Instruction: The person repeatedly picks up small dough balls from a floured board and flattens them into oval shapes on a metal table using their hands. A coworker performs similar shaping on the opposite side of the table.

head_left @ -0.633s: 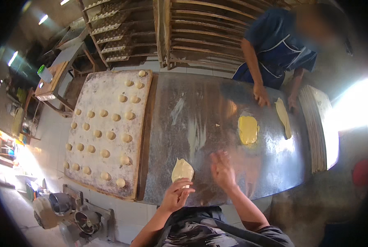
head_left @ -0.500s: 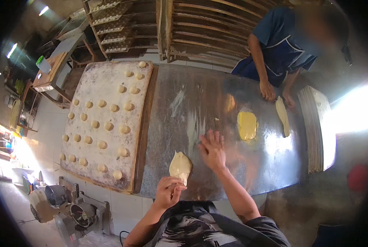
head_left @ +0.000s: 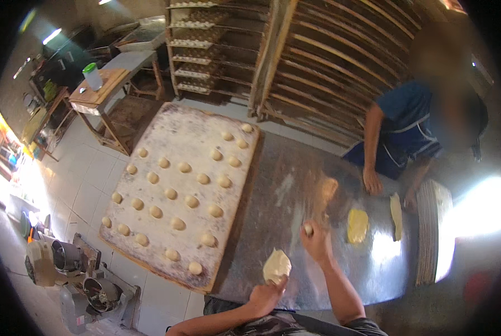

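A flattened oval of pale dough (head_left: 276, 264) lies on the metal tabletop (head_left: 250, 235) close to my body. My left hand (head_left: 266, 298) is closed at the near end of this dough, the fingers gripping its edge. Farther right and higher on the table, my right hand (head_left: 318, 244) is curled into a fist. A small pale piece of dough (head_left: 308, 228) shows at the fist's upper left; the rest of it is hidden by the fingers. Beyond my right hand sits a yellow slab (head_left: 358, 226), soft and rounded.
On the left, a floured board (head_left: 166, 126) carries several dough balls. Across the table a co-worker in a blue apron (head_left: 390, 152) has a hand near a long dough strip (head_left: 396, 217). Stacked boards (head_left: 429, 235) stand at the right end; wooden racks (head_left: 317, 67) rise behind.
My view has swung left, so the scene sits lower and farther right. My right hand, earlier spread flat on the table, is now closed round a small dough piece. My left stays at the dough.
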Tool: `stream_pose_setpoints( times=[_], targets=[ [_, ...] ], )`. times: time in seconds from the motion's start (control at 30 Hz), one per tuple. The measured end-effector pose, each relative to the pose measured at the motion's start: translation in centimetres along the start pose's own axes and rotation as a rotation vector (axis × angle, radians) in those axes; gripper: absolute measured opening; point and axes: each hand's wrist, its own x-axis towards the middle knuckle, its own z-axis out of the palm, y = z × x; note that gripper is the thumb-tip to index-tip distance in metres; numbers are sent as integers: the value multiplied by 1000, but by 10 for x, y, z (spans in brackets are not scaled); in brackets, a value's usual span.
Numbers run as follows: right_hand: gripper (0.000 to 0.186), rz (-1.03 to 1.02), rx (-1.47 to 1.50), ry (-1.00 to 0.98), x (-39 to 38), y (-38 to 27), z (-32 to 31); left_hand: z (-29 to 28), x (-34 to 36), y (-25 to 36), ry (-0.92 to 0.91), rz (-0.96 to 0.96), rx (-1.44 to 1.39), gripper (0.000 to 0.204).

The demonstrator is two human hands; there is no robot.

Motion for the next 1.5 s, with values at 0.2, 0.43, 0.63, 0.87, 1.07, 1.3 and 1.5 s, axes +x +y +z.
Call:
stream_pose_setpoints(
  times=[0.2, 0.43, 0.63, 0.87, 1.07, 1.3, 1.5],
  targets=[
    [24, -335, 350, 439, 257, -212, -12, -4, 3, -17, -34, 67, -153, 57],
    [58, 67, 55, -34, 312, -168, 143, -14, 0, -41, 47, 8, -432, 57],
    [29, 400, 256, -47, 35, -47, 24, -8, 4, -51, 57, 74, -451, 56],
    [25, 1488, 1441, -341, -141, -94, 23, 2, -6, -40, 33, 205, -246, 55],
    [43, 1197, 1483, -365, -183, -66, 56, -78, -41, 0, 233, 587, -120, 55],
    [48, 1104, 1852, -596, -231, 19, 47, 1, 43, -1, 37, 621, -399, 37],
    [44, 336, 596, 79, -206, -49, -25, 23, 46, -6, 316, 562, -203, 34]
  ],
)
